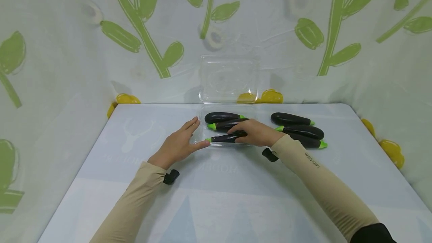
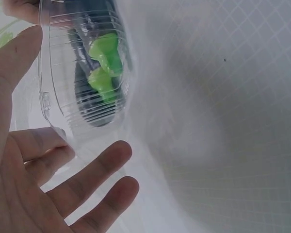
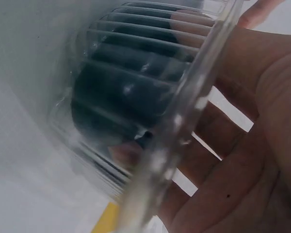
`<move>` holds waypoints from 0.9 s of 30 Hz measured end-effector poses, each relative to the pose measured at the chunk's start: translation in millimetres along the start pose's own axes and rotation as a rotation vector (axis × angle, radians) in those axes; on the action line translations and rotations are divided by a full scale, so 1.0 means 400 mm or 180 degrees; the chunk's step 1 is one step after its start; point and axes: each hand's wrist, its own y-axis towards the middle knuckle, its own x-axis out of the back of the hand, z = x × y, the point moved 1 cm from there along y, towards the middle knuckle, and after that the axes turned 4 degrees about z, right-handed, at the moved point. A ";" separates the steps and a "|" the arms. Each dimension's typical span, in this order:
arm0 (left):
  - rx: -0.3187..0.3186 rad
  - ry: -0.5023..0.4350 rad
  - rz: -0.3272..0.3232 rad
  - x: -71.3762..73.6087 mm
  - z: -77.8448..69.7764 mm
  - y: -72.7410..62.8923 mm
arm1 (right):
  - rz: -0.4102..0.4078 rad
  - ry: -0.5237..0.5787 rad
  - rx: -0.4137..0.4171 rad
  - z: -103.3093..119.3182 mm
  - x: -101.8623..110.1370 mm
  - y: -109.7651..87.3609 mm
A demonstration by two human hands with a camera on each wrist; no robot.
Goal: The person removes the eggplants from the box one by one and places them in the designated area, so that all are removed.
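A clear plastic clamshell box point(image 1: 200, 142) stands at the back of the table, its lid point(image 1: 229, 78) raised against the wall. Inside lie dark eggplants with bright green caps: one at the back point(image 1: 221, 117), one in the middle point(image 1: 224, 125) and one at the front point(image 1: 224, 138). My right hand point(image 1: 258, 132) reaches over the right rim and grips the front eggplant by its thick end. In the right wrist view its fingers point(image 3: 199, 160) reach down inside the wall. My left hand point(image 1: 179, 145) lies along the left side, fingers spread, thumb at the front corner.
To the right of the box lie three more eggplants: one at the back point(image 1: 291, 119), one in the middle point(image 1: 303, 132) and one at the front point(image 1: 307, 141), partly behind the right forearm. A patterned cloth wall point(image 1: 270, 21) rises behind the table.
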 end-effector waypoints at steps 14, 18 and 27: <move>-0.0034 -0.0006 -0.0038 -0.002 0.004 0.000 | -0.0145 0.0011 0.0041 -0.007 -0.011 -0.002; -0.0045 -0.0022 -0.0044 -0.003 0.003 0.001 | -0.0180 -0.0024 0.0047 -0.009 -0.011 -0.006; -0.0038 -0.0012 -0.0035 -0.001 0.006 0.003 | -0.0319 -0.0158 -0.0001 0.002 -0.001 -0.026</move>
